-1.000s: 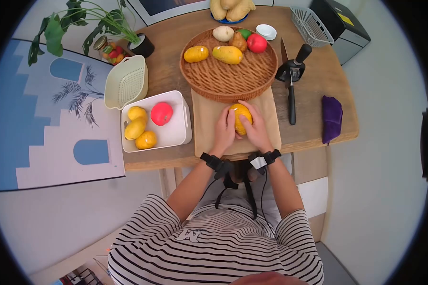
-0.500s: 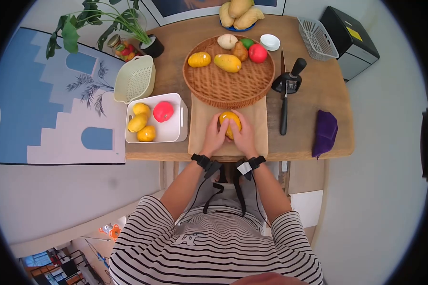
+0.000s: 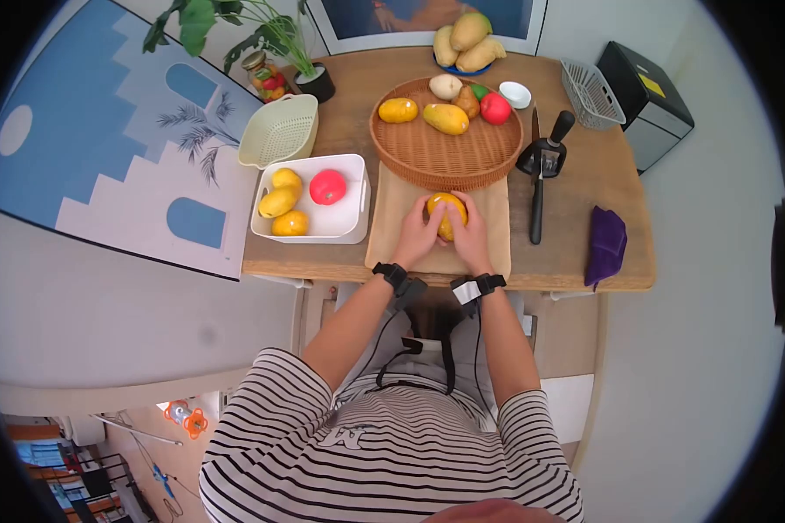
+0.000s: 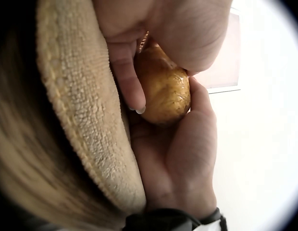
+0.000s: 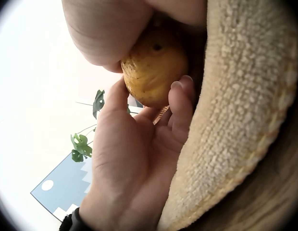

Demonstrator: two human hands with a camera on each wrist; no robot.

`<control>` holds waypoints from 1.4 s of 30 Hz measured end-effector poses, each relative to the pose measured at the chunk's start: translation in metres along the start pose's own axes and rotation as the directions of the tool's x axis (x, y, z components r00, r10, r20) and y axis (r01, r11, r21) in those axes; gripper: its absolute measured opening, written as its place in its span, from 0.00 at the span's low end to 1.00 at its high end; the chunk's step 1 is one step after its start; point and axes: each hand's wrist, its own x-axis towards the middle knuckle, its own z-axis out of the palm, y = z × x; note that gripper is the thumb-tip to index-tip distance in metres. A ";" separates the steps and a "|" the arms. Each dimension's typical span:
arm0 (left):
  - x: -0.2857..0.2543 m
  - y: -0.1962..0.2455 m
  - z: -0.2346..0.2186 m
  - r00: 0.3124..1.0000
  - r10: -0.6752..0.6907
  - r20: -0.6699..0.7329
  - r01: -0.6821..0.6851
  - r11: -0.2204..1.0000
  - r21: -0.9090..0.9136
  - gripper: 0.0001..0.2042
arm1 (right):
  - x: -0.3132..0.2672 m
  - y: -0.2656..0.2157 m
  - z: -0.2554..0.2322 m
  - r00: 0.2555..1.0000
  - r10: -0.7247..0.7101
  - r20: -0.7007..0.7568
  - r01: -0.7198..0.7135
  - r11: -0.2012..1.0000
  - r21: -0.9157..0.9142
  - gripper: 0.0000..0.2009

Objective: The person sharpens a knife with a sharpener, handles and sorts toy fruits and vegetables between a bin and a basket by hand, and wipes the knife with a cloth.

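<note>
- Head view: Holds a rounded glossy yellow fruit point(image 3: 447, 202) between left hand point(image 3: 417, 237) and right hand point(image 3: 471, 241), over a beige towelling cloth point(image 3: 394, 205) at the front edge of a brown wooden table point(image 3: 576, 183). Shows fingers curved round both sides, thumbs close together on top.
- Head view, the hold: Grips from two sides, probably to stop a smooth, round skin from rolling; cushioned below by the cloth, likely for traction and to spare the wood.
- Head view, the room: Bounded ahead by a round brown wicker tray point(image 3: 449, 161) overlapping the cloth's far end, and at left by a white rectangular plastic box point(image 3: 323, 225) right beside the cloth. Limited at right, past a strip of wood, by a black-handled knife point(image 3: 536, 213); widest between there and a purple fabric bundle point(image 3: 607, 244).
- Left wrist view: Catches a left finger reaching down between fruit and cloth, right thumb pressed to the opposite side. Cannot tell whether fruit and cloth touch.
- Right wrist view: Frames left thumb and curled left fingertips pinching the fruit near a small dark spot, just beside the cloth's stitched edge. Cannot tell the lie of the right fingertips.
</note>
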 end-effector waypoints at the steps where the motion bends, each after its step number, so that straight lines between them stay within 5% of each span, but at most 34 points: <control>1: 0.000 0.000 0.000 1.000 0.004 -0.005 -0.004 1.000 0.000 0.18 | 0.000 -0.002 0.000 1.000 -0.015 -0.001 0.015 1.000 0.000 0.19; 10: 0.006 -0.007 -0.001 0.994 0.010 -0.104 -0.028 0.986 -0.167 0.21 | 0.004 0.009 -0.001 0.996 -0.079 0.041 0.080 0.997 -0.006 0.17; 14: 0.008 -0.014 0.001 0.993 0.040 -0.108 -0.060 0.980 -0.187 0.21 | 0.000 0.004 -0.002 0.996 0.056 0.073 -0.063 0.993 0.098 0.17; 38: 0.001 -0.005 -0.005 0.991 0.026 -0.131 -0.025 1.000 0.008 0.19 | 0.000 0.005 0.000 0.997 0.053 0.047 -0.052 0.999 -0.014 0.17; 42: -0.002 -0.009 -0.004 0.995 -0.006 -0.102 -0.008 0.991 -0.134 0.20 | 0.000 0.008 -0.001 0.998 0.030 0.057 -0.031 0.999 0.022 0.18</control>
